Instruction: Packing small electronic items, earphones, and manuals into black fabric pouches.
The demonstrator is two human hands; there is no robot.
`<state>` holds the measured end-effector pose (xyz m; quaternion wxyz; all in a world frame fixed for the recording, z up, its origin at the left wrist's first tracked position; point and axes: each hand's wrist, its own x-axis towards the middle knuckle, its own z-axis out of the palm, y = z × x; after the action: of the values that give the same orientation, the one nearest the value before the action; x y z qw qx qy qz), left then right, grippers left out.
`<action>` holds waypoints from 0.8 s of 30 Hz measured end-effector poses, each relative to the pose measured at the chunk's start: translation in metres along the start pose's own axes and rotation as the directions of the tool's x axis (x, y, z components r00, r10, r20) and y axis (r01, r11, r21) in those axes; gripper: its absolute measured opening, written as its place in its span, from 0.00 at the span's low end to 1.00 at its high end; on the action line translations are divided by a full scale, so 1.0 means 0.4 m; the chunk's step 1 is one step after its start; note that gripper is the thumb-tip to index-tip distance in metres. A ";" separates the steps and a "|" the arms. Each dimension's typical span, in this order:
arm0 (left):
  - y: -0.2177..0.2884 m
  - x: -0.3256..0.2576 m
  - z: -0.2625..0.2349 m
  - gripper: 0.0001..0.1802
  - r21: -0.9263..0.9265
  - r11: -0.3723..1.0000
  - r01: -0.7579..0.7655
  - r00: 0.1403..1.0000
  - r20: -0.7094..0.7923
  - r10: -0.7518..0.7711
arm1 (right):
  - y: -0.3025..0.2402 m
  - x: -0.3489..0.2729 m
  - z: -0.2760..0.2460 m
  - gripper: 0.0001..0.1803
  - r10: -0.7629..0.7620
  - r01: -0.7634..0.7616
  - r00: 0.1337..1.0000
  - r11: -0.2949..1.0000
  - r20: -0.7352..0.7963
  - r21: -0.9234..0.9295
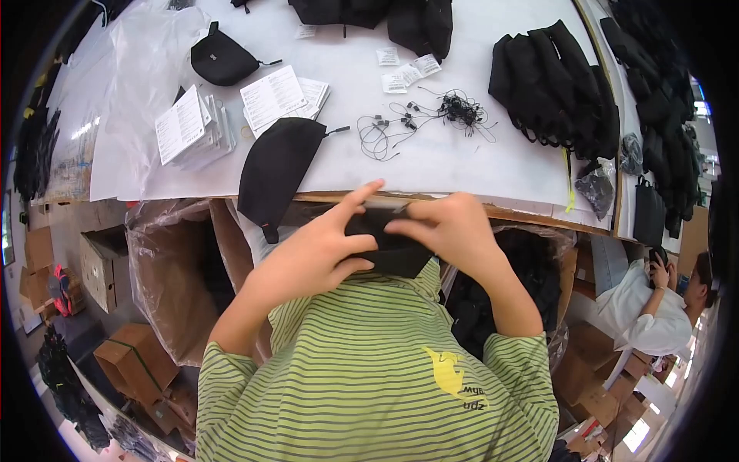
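Note:
Close against my body, at the front edge of the table, I hold a black fabric pouch (400, 258) in both hands. My left hand (319, 250) grips its left side, the index finger stretched out above it. The fingers of my right hand (458, 231) are closed on the pouch's upper right edge. What lies inside the pouch is hidden. Just left of my hands, a second black pouch (281, 169) with a zip pull lies partly over the table edge.
White printed cards (273, 100) stand in stacks at the left of the white table (331, 181). Black cords (462, 112), small white packets (408, 73) and black bags (550, 85) lie beyond. Plastic-lined boxes (173, 277) stand below the edge. Another person (654, 308) works at far right.

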<state>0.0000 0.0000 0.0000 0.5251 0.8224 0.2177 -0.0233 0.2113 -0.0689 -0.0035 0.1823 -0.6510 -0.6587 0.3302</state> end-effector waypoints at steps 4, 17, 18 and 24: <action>-0.028 0.026 0.043 0.11 0.162 0.933 -0.320 0.942 -0.054 0.332 | 0.027 0.002 0.046 0.15 -0.122 0.207 0.947 0.939 0.296 -0.275; -0.151 0.391 -0.116 0.16 -0.037 0.998 -0.042 0.934 -0.355 0.026 | 0.042 -0.104 0.024 0.18 -0.002 0.002 0.972 1.000 0.234 -0.002; -0.231 0.457 -0.110 0.18 0.386 0.922 0.038 0.710 -0.660 0.247 | 0.032 -0.107 0.025 0.17 -0.042 0.038 0.982 0.999 0.183 0.024; -0.271 0.524 -0.154 0.18 0.554 0.806 0.207 0.748 -0.621 0.234 | 0.029 -0.135 -0.029 0.13 -0.198 0.190 0.978 0.976 -0.066 -0.108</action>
<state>0.1365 0.1623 -0.1208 0.1302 0.8984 0.3647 0.2073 0.2322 -0.1202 0.0072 0.2053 -0.6042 -0.7276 0.2519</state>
